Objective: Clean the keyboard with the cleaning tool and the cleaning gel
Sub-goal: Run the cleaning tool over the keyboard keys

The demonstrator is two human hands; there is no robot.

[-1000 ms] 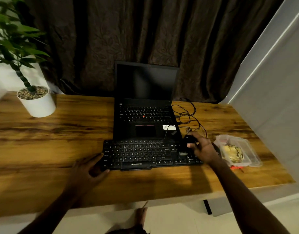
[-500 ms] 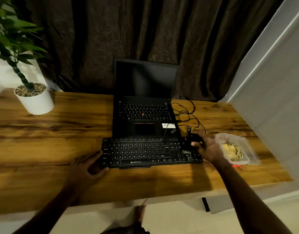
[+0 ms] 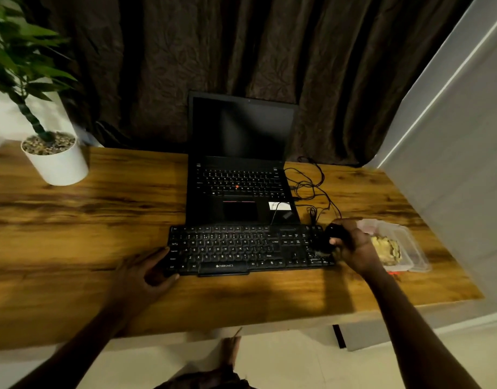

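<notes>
right hand (image 3: pixel 356 248) slid rightward, fingers clamped on cleaning tool (image 3: pixel 333 235); left hand (image 3: pixel 140 276) fingers grip black keyboard (image 3: pixel 241 248) edge.

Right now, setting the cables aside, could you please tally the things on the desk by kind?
Laptop: 1
Separate keyboard: 1
Potted plant: 1
Clear container with yellow gel: 1
Black cleaning tool, gripped by the right hand: 1
Total: 5

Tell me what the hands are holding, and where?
The right hand grips the black cleaning tool by its top; left hand holds the keyboard at its left end.
</notes>
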